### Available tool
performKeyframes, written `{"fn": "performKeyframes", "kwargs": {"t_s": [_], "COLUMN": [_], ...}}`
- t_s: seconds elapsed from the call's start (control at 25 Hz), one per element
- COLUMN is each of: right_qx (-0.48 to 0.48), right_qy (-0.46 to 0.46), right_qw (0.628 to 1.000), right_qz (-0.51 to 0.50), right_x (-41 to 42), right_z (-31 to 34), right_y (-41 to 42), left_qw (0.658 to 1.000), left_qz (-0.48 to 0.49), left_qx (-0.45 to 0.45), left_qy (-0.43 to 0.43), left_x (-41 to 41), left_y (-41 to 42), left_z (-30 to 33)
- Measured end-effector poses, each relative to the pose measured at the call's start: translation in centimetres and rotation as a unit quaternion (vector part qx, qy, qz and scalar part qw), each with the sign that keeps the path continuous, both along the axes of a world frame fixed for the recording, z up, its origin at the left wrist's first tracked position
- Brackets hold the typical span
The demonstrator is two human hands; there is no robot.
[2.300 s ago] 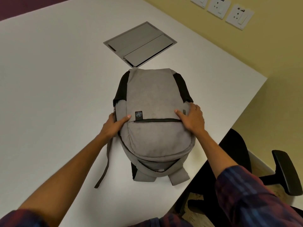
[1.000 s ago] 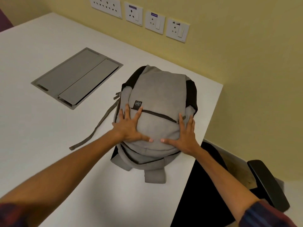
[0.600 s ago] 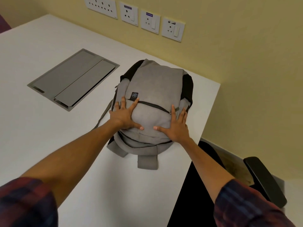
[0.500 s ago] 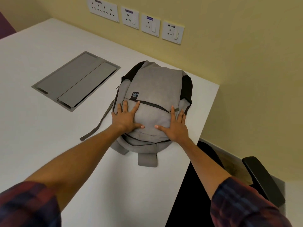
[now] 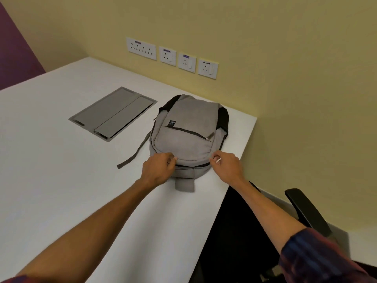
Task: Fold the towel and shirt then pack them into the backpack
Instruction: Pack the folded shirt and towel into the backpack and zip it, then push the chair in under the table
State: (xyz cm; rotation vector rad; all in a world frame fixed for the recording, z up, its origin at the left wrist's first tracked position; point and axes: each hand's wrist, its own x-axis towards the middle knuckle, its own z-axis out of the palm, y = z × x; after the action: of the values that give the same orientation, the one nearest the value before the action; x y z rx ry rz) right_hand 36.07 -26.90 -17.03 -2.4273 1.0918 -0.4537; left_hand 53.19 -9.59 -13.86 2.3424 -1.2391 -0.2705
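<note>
Two hands at backpack's near end

Both hands, left point(image 5: 158, 170) and right point(image 5: 226, 166), loosely curled, holding nothing. Grey backpack point(image 5: 187, 133) flat at counter point(image 5: 61, 180) corner; towel, shirt unseen inside. Risk: sliding off the edge right of backpack if nudged.

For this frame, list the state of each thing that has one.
backpack: lying flat on the table, front pocket zip closed
left hand: fingers curled at the backpack's near edge; grip unclear
right hand: fingers curled at the near right edge; grip unclear
desk hatch: lids closed
loose strap: trailing on the table
</note>
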Motion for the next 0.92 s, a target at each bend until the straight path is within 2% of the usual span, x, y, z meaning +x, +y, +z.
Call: {"fn": "performKeyframes", "kwargs": {"t_s": [0.16,0.28,0.52,0.72,0.92], "right_qx": [-0.071,-0.088,-0.148,-0.153,-0.135], "right_qy": [0.048,0.078,0.149,0.174,0.204], "right_qw": [0.994,0.990,0.971,0.970,0.970], "right_qz": [0.070,0.083,0.111,0.071,0.019], "right_x": [-4.4,-8.7,-17.4,-25.5,-35.4], "right_z": [5.4,9.5,15.7,19.5,18.8], "right_y": [5.0,8.8,14.5,16.4,16.2], "left_qw": [0.997,0.993,0.989,0.984,0.975], "left_qz": [-0.013,-0.038,-0.063,-0.107,-0.182], "left_qx": [-0.071,-0.109,-0.124,-0.123,-0.117], "left_qy": [0.027,0.038,0.060,0.071,0.057], "left_x": [-5.1,-9.6,-17.5,-25.3,-34.4], "left_y": [5.1,9.2,14.3,15.6,13.9], "left_z": [3.6,5.6,7.9,9.3,10.1]}}
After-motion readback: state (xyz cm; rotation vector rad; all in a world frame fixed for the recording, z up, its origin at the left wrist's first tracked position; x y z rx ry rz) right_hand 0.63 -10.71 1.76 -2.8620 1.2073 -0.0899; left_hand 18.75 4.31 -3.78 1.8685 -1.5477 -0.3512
